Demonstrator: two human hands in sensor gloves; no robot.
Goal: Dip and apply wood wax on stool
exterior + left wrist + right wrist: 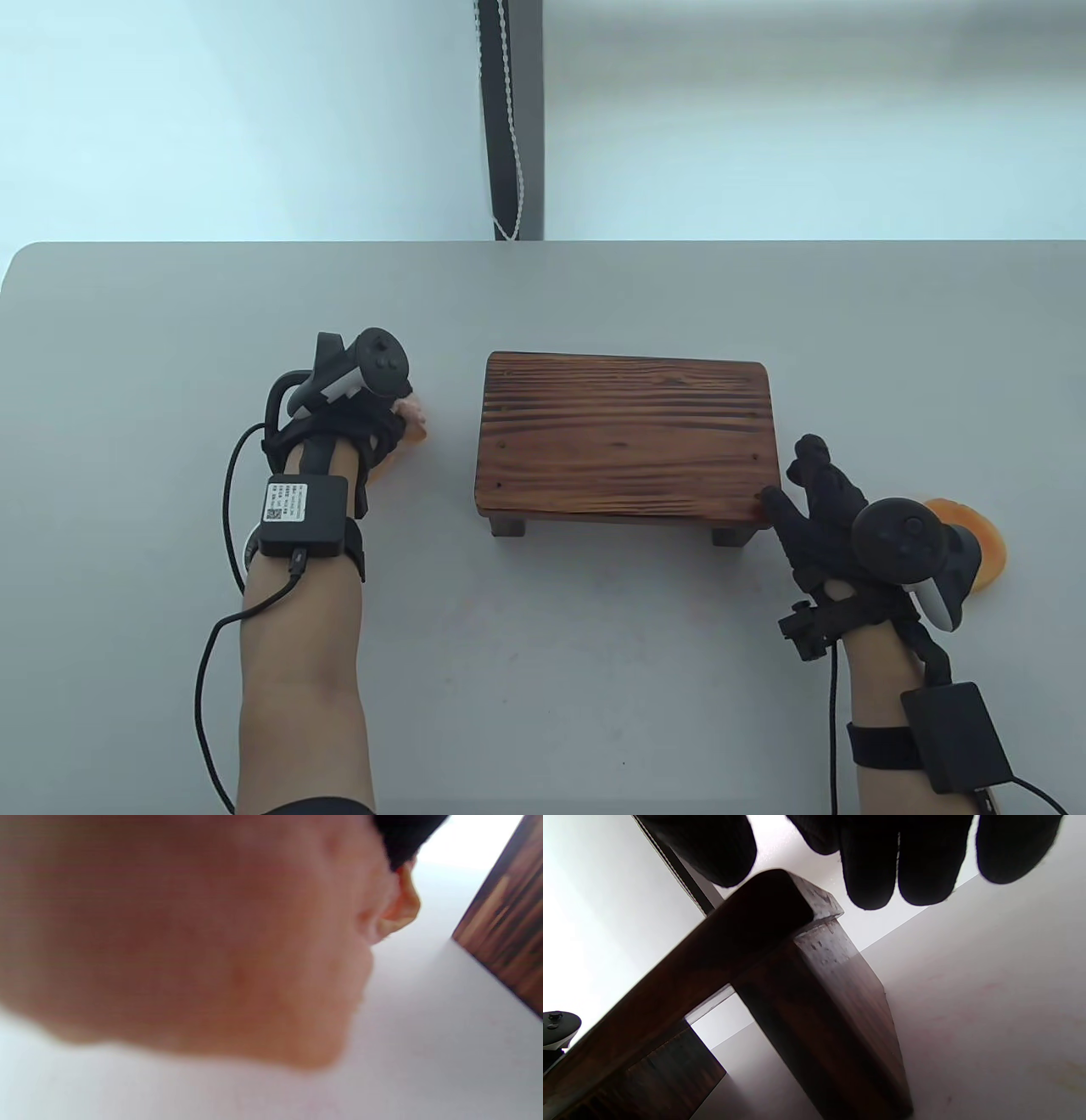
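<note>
A dark-stained wooden stool (628, 441) stands upright mid-table; it also shows in the left wrist view (509, 929) and, from below, in the right wrist view (806, 997). My left hand (386, 424) lies left of the stool and holds a soft orange-pink object (417, 422), mostly hidden under it. That object fills the left wrist view as a blur (203, 942). My right hand (810, 492) is at the stool's near right corner, fingers (869, 866) spread and empty, the thumb touching the corner.
A round orange disc-like thing (976, 531) lies on the table right of my right hand, partly hidden by the tracker. A dark post with a bead cord (509, 119) stands behind the table's far edge.
</note>
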